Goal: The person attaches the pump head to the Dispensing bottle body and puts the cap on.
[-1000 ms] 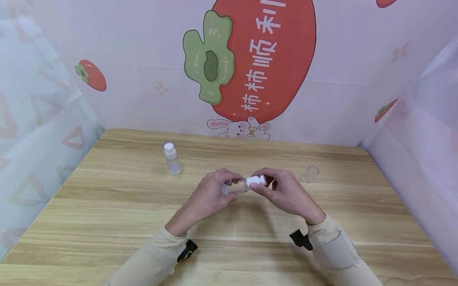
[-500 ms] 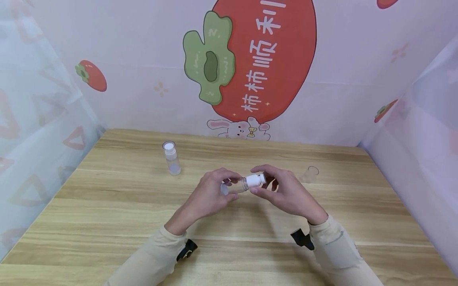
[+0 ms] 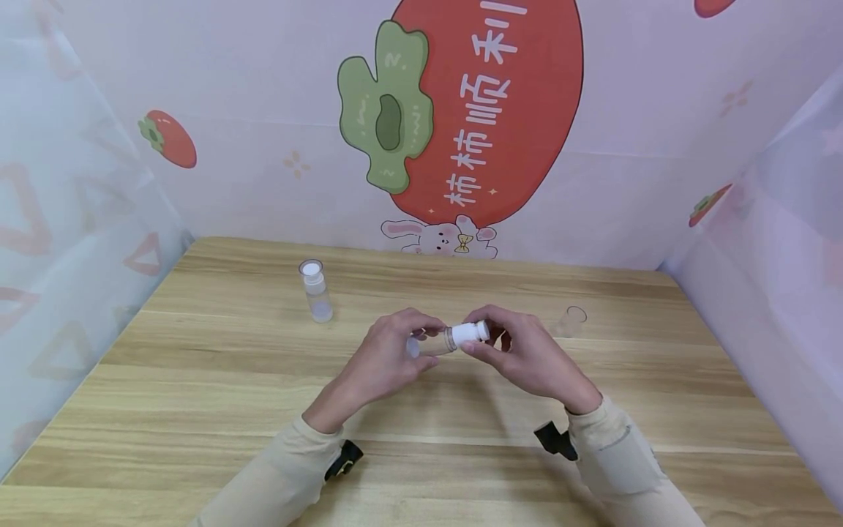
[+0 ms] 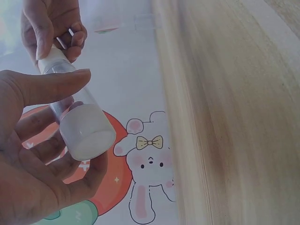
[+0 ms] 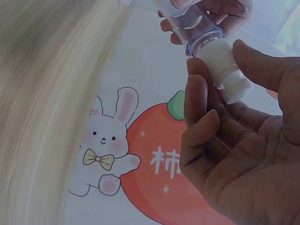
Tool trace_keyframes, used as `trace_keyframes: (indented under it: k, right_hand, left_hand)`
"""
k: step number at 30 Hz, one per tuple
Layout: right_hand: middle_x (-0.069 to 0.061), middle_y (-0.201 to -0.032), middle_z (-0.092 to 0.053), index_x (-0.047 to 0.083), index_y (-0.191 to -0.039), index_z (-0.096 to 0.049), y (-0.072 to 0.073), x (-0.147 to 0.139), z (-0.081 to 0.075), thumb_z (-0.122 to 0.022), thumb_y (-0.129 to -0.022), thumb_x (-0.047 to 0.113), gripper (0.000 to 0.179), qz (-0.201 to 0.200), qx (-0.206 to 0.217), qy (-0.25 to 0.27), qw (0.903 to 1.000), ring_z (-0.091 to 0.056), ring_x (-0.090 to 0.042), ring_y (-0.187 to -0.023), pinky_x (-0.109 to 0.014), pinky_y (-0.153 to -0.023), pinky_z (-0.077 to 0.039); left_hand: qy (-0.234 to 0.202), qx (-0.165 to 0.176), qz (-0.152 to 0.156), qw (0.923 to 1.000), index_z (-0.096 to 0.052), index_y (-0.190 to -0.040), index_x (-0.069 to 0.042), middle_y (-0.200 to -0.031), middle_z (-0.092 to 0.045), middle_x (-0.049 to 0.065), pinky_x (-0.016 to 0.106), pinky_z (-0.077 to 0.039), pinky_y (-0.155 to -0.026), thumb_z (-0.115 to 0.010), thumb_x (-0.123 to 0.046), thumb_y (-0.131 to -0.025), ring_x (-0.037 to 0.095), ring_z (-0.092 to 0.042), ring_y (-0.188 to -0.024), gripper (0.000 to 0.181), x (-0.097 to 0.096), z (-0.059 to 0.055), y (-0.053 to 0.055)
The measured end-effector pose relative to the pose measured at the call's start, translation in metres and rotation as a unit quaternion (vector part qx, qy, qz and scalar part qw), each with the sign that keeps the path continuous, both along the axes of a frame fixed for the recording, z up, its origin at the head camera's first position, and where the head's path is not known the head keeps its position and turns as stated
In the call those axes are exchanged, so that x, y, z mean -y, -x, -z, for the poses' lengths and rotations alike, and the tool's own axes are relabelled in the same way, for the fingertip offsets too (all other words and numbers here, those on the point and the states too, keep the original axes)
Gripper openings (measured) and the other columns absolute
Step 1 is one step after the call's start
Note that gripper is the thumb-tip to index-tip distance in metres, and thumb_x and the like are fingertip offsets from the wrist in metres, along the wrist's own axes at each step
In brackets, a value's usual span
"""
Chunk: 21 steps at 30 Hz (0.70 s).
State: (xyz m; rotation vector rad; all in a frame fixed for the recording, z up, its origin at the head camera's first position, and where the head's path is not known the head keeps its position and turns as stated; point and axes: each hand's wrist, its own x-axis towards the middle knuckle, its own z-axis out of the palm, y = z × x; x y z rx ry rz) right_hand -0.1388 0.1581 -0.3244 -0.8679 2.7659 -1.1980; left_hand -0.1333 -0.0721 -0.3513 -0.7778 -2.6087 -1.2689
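My left hand point(image 3: 394, 353) holds a small clear bottle point(image 3: 435, 344) by its body, level above the middle of the table, with thumb on one side and fingers on the other. Its frosted base point(image 4: 88, 133) faces the left wrist camera. At the bottle's mouth is a white pump top point(image 3: 465, 334), tilted slightly up to the right. The thumb and fingertips of my right hand point(image 3: 530, 355) pinch this pump top. In the right wrist view the white collar point(image 5: 218, 58) meets the clear rim; whether it is fully seated I cannot tell.
A similar bottle with a white top point(image 3: 317, 294) stands upright at the back left of the wooden table point(image 3: 197, 410). Behind my right hand sits a clear, cap-like cylinder point(image 3: 571, 322). Printed cloth walls point(image 3: 263, 190) enclose the table's back and sides.
Half a second ago the right fingers were spread wider around the pump top; now they have closed on it again. The left hand and bottle have hardly moved.
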Motion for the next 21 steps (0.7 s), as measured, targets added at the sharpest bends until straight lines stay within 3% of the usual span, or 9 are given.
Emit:
trace_keyframes:
  k: [9, 15, 21]
  right_hand:
    - [0.009, -0.079, -0.062, 0.019, -0.099, -0.072, 0.0001, 0.0022, 0.0011, -0.076, -0.093, 0.029, 0.012, 0.025, 0.004, -0.014, 0.9996, -0.054, -0.013, -0.070, -0.028, -0.061, -0.047]
    - [0.008, -0.086, -0.065, 0.015, -0.113, -0.071, 0.0001, 0.0001, 0.0003, -0.079, -0.091, 0.028, 0.027, 0.025, -0.006, -0.002, 0.9997, -0.058, -0.013, -0.075, -0.029, -0.066, -0.050]
    - [0.007, -0.099, -0.068, 0.013, -0.125, -0.068, -0.0004, -0.0034, -0.0001, -0.084, -0.085, 0.015, 0.044, -0.011, -0.047, 0.022, 0.9986, -0.061, -0.017, -0.085, -0.031, -0.071, -0.052]
  left_hand:
    - [-0.003, -0.001, 0.000, 1.0000, -0.075, -0.109, -0.006, -0.102, -0.071, 0.007, 0.039, -0.056, -0.084, -0.088, 0.003, -0.075, 0.023, -0.066, -0.092, 0.038, -0.0002, 0.0006, 0.0002]
    - [-0.013, 0.014, -0.001, 0.9998, -0.075, -0.109, -0.007, -0.101, -0.071, 0.004, 0.038, -0.054, -0.082, -0.088, 0.002, -0.074, 0.021, -0.065, -0.090, 0.038, 0.0004, 0.0014, 0.0014]
    - [-0.021, 0.027, 0.002, 0.9994, -0.075, -0.110, -0.006, -0.103, -0.071, 0.010, 0.042, -0.054, -0.083, -0.087, 0.002, -0.075, 0.028, -0.066, -0.092, 0.038, 0.0008, 0.0011, 0.0011]
